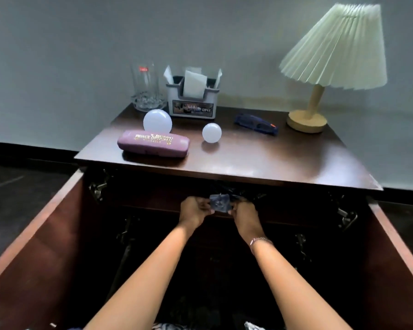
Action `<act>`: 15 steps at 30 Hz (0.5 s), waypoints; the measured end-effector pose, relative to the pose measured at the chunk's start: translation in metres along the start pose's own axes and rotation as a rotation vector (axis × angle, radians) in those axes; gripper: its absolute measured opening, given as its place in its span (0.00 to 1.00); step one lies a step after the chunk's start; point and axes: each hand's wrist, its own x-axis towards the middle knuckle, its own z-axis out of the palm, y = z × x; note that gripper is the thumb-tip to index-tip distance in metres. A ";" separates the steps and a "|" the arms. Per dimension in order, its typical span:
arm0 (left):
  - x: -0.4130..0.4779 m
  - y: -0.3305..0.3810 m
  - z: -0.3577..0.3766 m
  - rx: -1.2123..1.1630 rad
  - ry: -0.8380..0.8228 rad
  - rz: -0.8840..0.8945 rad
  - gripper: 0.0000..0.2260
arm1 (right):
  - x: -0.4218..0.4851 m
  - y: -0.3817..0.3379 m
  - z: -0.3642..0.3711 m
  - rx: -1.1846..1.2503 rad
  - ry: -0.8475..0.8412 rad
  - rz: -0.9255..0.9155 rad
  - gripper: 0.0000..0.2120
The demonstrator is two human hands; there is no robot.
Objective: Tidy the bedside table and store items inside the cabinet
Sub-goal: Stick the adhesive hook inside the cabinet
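The dark wooden bedside table (pixel 260 160) has both cabinet doors swung open below its top. My left hand (pixel 193 210) and my right hand (pixel 243 214) reach into the dark cabinet, both gripping a small bluish translucent packet (pixel 219 203) between them. On top lie a mauve glasses case (pixel 153 143), a large white globe bulb (pixel 157 121), a smaller white bulb (pixel 211 132) and a dark blue toy-like gadget with an orange tip (pixel 256 123). At the back stand a clear glass (pixel 146 86) and a grey tissue holder (pixel 192 98).
A lamp with a pleated cream shade (pixel 339 48) and wooden base stands at the back right corner. The left door (pixel 34 234) and right door (pixel 396 246) flank my arms, with metal hinges showing. The cabinet inside is too dark to make out. A grey wall is behind.
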 end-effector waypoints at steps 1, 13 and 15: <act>0.000 0.002 0.000 0.009 0.000 -0.007 0.17 | 0.000 0.000 -0.001 -0.009 -0.003 -0.004 0.12; -0.010 0.011 -0.001 -0.017 0.021 0.008 0.11 | -0.004 -0.003 0.000 -0.159 0.054 -0.030 0.14; -0.012 0.007 -0.004 0.058 0.012 0.060 0.12 | -0.004 -0.005 0.001 -0.169 0.060 -0.015 0.13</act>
